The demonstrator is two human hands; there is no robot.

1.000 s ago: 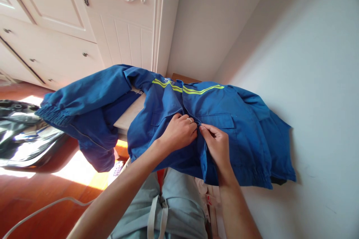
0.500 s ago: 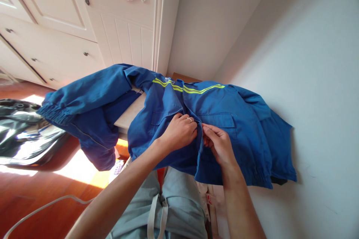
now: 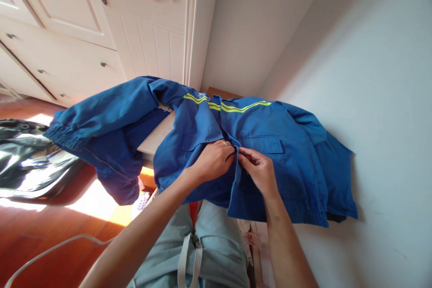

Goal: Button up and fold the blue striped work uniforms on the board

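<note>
Blue jacket [image 3: 297,166] spread across the table [image 3: 157,137], hanging over its near edge.
Your left hand [image 3: 214,160], fingers curled, grasps the jacket's front; your right hand [image 3: 260,170], just beside it, pinches the edge of the front flap [image 3: 235,189] between thumb and fingers.

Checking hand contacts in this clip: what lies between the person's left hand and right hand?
In the head view, the front edge of the blue jacket runs between the left hand and the right hand.
</note>
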